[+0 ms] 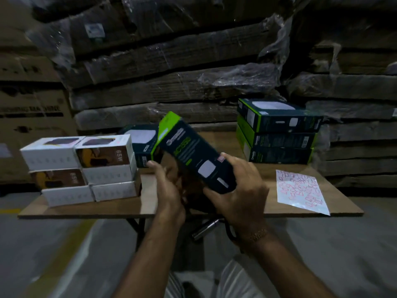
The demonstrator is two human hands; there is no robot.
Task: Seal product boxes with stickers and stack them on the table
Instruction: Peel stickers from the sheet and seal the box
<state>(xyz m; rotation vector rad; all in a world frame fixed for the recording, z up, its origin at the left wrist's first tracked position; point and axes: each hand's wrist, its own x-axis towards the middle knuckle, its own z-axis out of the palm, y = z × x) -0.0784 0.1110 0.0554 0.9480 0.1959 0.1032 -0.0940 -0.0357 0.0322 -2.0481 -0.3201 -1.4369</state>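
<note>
Two hands hold one dark box with green trim (189,151) above the near middle of the table (300,209). We cannot read its blurred print, and its underside is hidden. Most of the left palm is turned away from us. The box is tilted, its long axis running from the near right up to the far left, green end highest. Our right hand (238,188) grips the lower near end, thumb on the top face, fingers curled beneath. Our left hand (169,188) sits under the left edge, fingers curled against it; we cannot tell how firmly. A small pink sticker (221,158) shows on the box edge beside the right thumb. Behind the held box a second dark box (140,139) is partly covered. We note a sticker sheet (300,191) at near right, a stack of dark boxes (277,132) far right, and white boxes (86,166) stacked at left.
</note>
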